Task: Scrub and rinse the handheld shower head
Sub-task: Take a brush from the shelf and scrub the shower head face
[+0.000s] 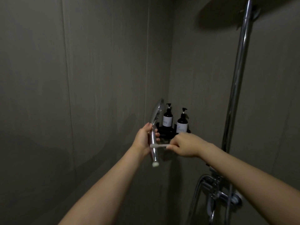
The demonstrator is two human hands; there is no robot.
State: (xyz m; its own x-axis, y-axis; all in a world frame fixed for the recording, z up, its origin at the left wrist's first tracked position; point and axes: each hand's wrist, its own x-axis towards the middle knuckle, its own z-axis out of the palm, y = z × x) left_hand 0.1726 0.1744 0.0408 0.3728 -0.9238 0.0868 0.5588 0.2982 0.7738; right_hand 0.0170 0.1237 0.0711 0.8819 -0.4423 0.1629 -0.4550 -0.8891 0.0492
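Chrome handheld shower head — slick, rigid, we judge; left hand wraps its handle, right hand pinches a white toothbrush against it.

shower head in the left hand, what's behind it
Behind the shower head two dark pump bottles stand on a black corner shelf. The handle and left hand cover the shelf's left end.

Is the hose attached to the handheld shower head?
Detached: the handheld shower head in the left hand shows a bare handle end.
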